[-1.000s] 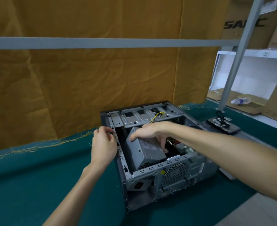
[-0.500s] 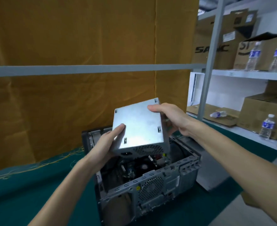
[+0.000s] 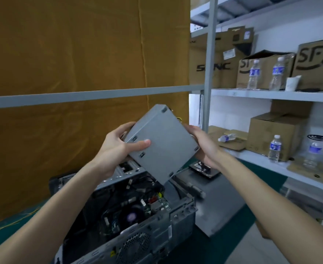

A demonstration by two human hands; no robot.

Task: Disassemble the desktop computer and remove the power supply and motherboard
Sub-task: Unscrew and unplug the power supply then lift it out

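Above the open computer case, both hands, left hand and right hand, grip the power supply with curled fingers; better to check no cables trail before setting it aside

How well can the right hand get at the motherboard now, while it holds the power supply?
Probably not yet: the right hand and left hand both grip the power supply. The motherboard lies exposed below.

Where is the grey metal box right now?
In the head view's middle, the grey box is up in the air, tilted, above the open computer case, held between the left hand and right hand.
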